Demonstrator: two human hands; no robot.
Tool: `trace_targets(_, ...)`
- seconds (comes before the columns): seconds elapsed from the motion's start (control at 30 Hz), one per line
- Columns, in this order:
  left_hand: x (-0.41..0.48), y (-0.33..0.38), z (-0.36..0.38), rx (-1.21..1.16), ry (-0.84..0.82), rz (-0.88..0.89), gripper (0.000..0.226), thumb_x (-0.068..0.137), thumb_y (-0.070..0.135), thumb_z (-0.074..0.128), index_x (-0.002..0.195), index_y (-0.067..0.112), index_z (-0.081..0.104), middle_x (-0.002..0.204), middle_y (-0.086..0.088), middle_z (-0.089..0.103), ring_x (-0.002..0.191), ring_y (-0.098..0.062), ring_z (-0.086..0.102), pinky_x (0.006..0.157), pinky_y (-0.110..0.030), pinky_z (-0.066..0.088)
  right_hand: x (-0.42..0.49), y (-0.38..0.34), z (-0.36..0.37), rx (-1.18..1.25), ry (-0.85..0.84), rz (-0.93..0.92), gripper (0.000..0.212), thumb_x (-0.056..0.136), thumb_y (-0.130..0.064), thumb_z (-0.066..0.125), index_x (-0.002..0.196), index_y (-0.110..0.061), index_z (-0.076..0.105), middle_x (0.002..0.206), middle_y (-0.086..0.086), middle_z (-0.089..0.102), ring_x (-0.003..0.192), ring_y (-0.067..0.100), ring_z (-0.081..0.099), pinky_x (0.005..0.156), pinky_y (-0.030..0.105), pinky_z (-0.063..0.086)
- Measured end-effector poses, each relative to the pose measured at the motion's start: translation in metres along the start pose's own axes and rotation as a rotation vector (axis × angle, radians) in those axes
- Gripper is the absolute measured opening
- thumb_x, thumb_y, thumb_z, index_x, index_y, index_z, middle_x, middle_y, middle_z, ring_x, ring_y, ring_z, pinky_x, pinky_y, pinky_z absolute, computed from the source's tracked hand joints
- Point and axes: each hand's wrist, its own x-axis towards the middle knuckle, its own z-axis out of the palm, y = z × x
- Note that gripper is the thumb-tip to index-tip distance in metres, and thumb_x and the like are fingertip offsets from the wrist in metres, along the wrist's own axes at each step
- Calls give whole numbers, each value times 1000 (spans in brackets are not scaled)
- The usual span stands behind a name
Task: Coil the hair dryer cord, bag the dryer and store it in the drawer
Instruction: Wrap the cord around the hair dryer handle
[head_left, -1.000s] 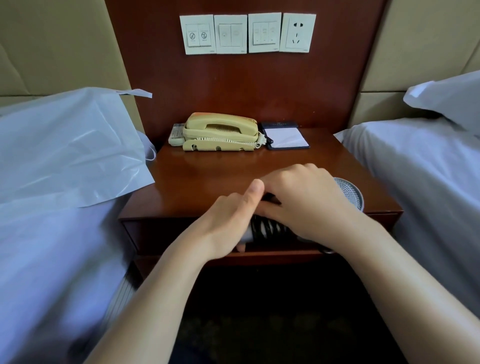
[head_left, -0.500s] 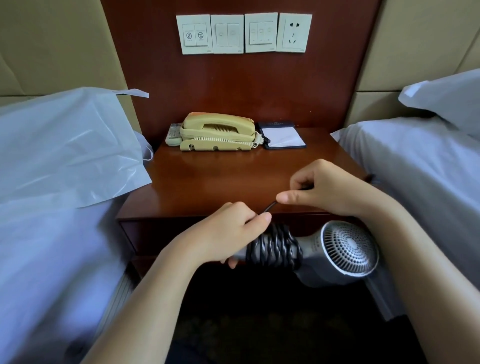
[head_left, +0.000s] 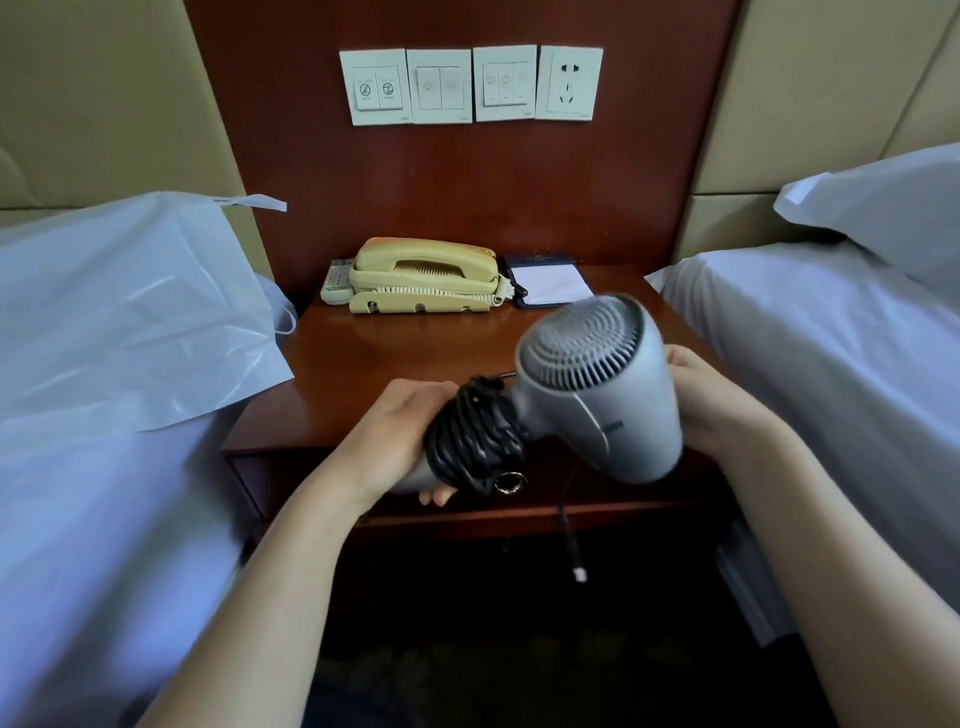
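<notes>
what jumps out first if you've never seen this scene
A silver hair dryer held over the front of a wooden nightstand, its black cord wound thick around the handle with the plug end dangling. The left hand grips the handle, the right hand steadies the body. Behind sits a yellowed telephone, and a white plastic bag lies on the left bed.

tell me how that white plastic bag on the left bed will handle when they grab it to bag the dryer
The plastic bag looks thin and crinkled, so it will probably be floppy and collapse rather than hold its mouth open. Its glossy sheen suggests it may be slippery. It looks light, so it would likely slide on the bed when the hair dryer is pushed in.
</notes>
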Motion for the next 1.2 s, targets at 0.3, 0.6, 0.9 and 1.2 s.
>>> trace_targets(0.3,16,-9,-11,-372,501,-261,36,96,13,31,72,-4,52,45,-18,50,28,-20,41,31,-19,30,-4,11,28,-713,-218,-34,39,90,-30,58,56,-11,59,41,-8,39,38,5,33,44,17,27)
trace_targets(0.6,18,-17,-31,-29,770,-300,35,91,7,25,72,-3,52,55,-20,54,32,-23,45,35,-21,34,-35,-28,91,-1166,-348,-355,39,92,-36,50,61,-14,46,60,1,48,63,27,43,67,39,48)
trace_targets(0.9,8,-1,-13,747,520,-172,21,91,8,29,80,6,48,80,-19,58,64,-36,65,51,-35,50,-36,-55,93,-1088,-148,-747,31,87,-38,49,71,-14,63,55,-5,52,52,17,46,49,36,44)
trace_targets(1.2,-12,24,12,754,-46,-49,39,98,22,32,61,14,45,46,0,48,37,-20,57,39,-23,40,-37,-74,88,-1157,35,-793,41,69,-52,67,56,-21,44,44,-8,35,42,12,34,43,23,24)
